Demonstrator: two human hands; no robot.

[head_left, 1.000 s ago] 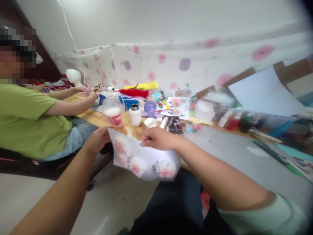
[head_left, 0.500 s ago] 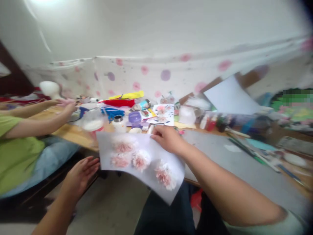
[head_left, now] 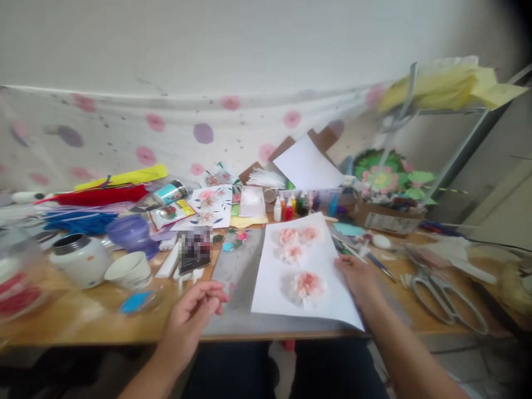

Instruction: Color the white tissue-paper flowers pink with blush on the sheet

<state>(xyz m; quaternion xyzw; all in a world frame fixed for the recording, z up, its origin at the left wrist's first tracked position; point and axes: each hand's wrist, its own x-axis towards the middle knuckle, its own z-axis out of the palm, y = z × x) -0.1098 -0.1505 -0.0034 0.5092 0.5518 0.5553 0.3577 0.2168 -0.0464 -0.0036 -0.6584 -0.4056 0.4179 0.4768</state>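
A white sheet (head_left: 270, 277) with several pink paper flowers (head_left: 306, 284) glued on it lies flat on a grey mat (head_left: 236, 269) at the table's front. My right hand (head_left: 357, 275) rests on the sheet's right edge, fingers against the paper. My left hand (head_left: 195, 310) lies at the table's front edge, just left of the sheet, fingers loosely curled and holding nothing.
Left of the mat stand a white jar (head_left: 78, 259), a small white cup (head_left: 128, 270), a purple cup (head_left: 133, 233) and a phone (head_left: 194, 250). Paint bottles (head_left: 291, 206) line the back. Scissors (head_left: 440, 288) lie at the right, near a cardboard box (head_left: 390, 219) of paper flowers.
The sheet went from held in the air by both hands to flat on the mat. My left hand let go of it. The view swung right, away from the person in green.
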